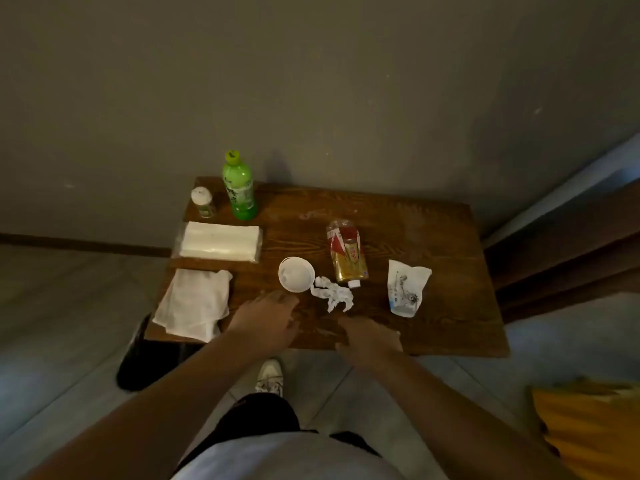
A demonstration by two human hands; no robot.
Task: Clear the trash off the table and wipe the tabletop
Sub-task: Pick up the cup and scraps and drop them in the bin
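Table (433,244), brown wood, set against a grey wall; we list everything else by its place relative to the paper cup (296,274), which stands near the middle of the front half.

Crumpled paper (333,296): white, touching the cup's right side and trailing toward the front edge.
Crushed bottle (347,254): lying on its side just right of the cup, amber liquid inside, red label, cap end pointing to the front.
Wrapper (407,286): white, crumpled, well to the right of the cup, beyond the crushed bottle.
Cloth (194,304): white, folded, left of the cup at the table's front left corner.
Tissue pack (219,243): white, behind and left of the cup.
Green bottle (239,187): upright, far behind and left of the cup.
Small jar (203,202): white lid, just left of the green bottle.

Our left hand (265,322): in front of the cup, fingers spread, holding nothing.
Our right hand (372,336): in front and right of the cup, fingers loosely spread, holding nothing. We cannot tell whether either palm touches the wood.
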